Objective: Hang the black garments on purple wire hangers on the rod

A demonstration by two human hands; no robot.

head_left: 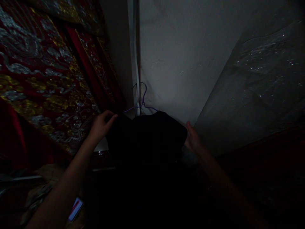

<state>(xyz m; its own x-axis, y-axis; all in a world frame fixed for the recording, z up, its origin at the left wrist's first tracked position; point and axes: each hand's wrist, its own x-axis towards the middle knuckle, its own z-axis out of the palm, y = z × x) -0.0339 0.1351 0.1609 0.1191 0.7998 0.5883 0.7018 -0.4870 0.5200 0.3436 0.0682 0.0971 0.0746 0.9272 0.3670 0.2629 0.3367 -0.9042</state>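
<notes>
A black shirt [147, 136] hangs in front of me on a thin purple hanger [143, 103]. The hanger's hook meets a narrow pale vertical strip [137, 70] on the wall. At the left shoulder of the shirt, my left hand [101, 125] grips the cloth between thumb and fingers. My right hand [192, 138] holds the other shoulder edge, thumb up, its fingers partly hidden behind the cloth. The lower part of the shirt is lost in the dark.
Red cloth with silver and gold sequin patterns [54, 86] hangs at left. Behind the shirt is a pale wall [181, 57], with a glossy translucent sheet [257, 79] at right. A lit phone-like object [75, 209] lies low at left.
</notes>
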